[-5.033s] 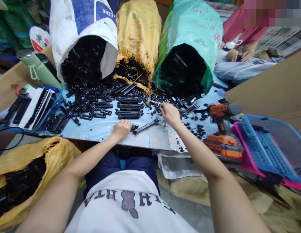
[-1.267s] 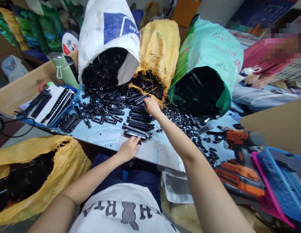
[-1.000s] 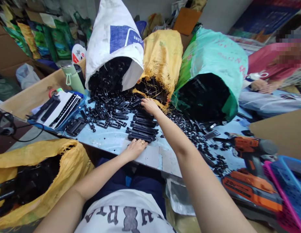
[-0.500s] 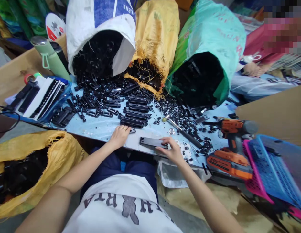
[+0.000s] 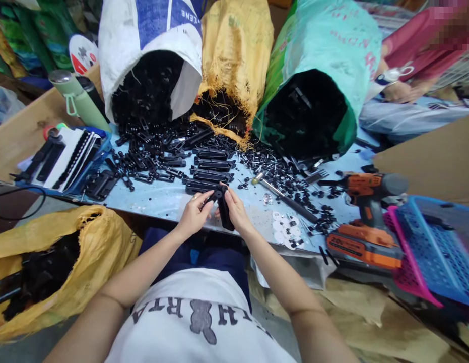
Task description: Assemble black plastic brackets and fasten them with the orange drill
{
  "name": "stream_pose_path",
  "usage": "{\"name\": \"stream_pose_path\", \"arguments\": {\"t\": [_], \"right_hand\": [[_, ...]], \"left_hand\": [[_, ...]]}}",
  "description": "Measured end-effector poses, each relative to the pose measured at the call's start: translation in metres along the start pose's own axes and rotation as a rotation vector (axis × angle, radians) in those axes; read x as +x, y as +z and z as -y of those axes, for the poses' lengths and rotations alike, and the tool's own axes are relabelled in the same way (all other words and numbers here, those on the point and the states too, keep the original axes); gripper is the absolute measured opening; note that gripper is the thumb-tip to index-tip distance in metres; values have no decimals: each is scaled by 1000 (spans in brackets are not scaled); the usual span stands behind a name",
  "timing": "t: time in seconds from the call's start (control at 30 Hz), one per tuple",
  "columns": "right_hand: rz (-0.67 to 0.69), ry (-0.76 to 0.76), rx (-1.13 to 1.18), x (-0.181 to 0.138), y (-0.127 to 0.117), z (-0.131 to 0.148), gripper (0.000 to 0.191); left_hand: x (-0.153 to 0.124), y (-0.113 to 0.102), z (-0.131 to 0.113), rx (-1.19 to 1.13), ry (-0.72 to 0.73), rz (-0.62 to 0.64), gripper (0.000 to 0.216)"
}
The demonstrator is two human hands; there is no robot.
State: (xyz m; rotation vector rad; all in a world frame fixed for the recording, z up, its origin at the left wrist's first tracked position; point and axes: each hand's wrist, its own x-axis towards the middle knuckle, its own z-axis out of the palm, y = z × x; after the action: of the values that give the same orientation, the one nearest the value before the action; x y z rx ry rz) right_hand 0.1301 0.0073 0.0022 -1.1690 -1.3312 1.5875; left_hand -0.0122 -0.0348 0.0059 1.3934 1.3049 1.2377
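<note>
Both hands meet over the near edge of the light blue table [image 5: 158, 199]. My right hand [image 5: 237, 213] grips a long flat black plastic part [image 5: 223, 206], held upright. My left hand [image 5: 193, 214] pinches a small black piece [image 5: 208, 198] against the top of that part. Just beyond the hands lies a neat stack of similar long black parts [image 5: 209, 169]. Loose small black parts [image 5: 147, 154] cover the table behind them.
Three tipped sacks spill black parts: white [image 5: 151, 55], yellow [image 5: 234, 55], green [image 5: 317, 65]. A screwdriver [image 5: 283, 196] and an orange drill [image 5: 364, 217] lie right, by blue and pink baskets [image 5: 426, 242]. A yellow sack [image 5: 60, 252] sits low left. Another person [image 5: 408, 65] sits far right.
My right hand reached to the far stack, brought a long black part back to the table edge, then lifted it upright. My left hand came off the table to meet it.
</note>
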Motion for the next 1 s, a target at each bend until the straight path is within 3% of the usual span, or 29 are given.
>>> {"name": "stream_pose_path", "arguments": {"t": [0.13,0.33,0.57,0.77,0.9,1.0], "right_hand": [[89,-89,-75,1,-9,11,57],[255,-404,-501,-1,-26,24,46],[48,-487,-481,-7,-13,20,48],[115,-587,-682,-13,-19,29,49],[-89,-577,-632,-18,0,27,50],[-152,-611,-632,-20,12,25,51]], "left_hand": [[0,-2,-7,84,8,-18,34],[-7,-8,-13,374,182,-70,34],[-8,10,-13,336,274,-294,36],[0,-5,-11,432,384,-96,35],[1,13,-18,316,385,-324,37],[2,22,-23,291,409,-431,36]]}}
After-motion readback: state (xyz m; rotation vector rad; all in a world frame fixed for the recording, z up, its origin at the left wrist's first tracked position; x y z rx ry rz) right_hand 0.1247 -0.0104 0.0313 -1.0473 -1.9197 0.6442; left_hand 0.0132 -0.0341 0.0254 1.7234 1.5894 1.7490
